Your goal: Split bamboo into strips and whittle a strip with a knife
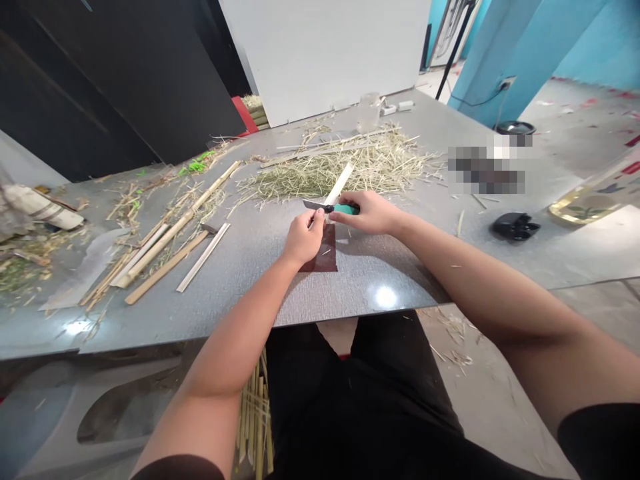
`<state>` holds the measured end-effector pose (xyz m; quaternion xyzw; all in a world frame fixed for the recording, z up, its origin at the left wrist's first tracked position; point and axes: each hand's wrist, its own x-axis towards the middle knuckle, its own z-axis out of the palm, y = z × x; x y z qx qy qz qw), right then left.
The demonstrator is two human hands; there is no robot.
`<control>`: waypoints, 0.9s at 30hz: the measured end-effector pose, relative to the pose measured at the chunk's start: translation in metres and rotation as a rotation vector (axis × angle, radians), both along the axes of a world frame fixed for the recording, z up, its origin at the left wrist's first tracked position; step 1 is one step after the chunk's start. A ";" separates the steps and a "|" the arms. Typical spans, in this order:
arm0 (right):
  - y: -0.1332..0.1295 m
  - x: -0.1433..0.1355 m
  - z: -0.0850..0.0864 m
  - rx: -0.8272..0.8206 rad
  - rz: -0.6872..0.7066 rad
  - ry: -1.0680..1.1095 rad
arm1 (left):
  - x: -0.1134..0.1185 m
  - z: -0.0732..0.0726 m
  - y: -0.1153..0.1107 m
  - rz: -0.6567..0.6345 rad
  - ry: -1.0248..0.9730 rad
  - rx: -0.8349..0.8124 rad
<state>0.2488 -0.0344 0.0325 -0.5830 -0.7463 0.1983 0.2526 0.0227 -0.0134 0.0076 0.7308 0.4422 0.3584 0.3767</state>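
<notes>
My right hand (371,213) is closed around the green handle of a knife (346,209), whose dark blade points left across a pale, flat strip (341,181) that looks like split bamboo. My left hand (304,237) pinches the lower end of that strip, with the thumb close by the blade. The strip slants up and away from me. Beneath my hands, a dark brown patch (327,260) lies on the grey table (260,267). How the blade's edge meets the strip is partly hidden by my fingers.
Just beyond my hands spreads a heap of pale shavings (320,175). Several poles and strips (173,233) lie at left, with a hammer (167,267) among them. A black object (515,227) and a bottle (595,190) are at right; a clear cup (369,112) stands behind.
</notes>
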 end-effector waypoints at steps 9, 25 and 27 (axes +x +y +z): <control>0.005 0.001 -0.004 -0.011 -0.130 0.025 | -0.001 0.000 0.002 -0.028 -0.108 -0.061; 0.001 0.008 0.008 -0.006 -0.216 0.060 | -0.001 0.005 -0.007 -0.145 -0.079 -0.063; 0.003 0.012 0.007 0.012 -0.233 0.072 | -0.001 0.005 -0.007 -0.155 -0.083 -0.073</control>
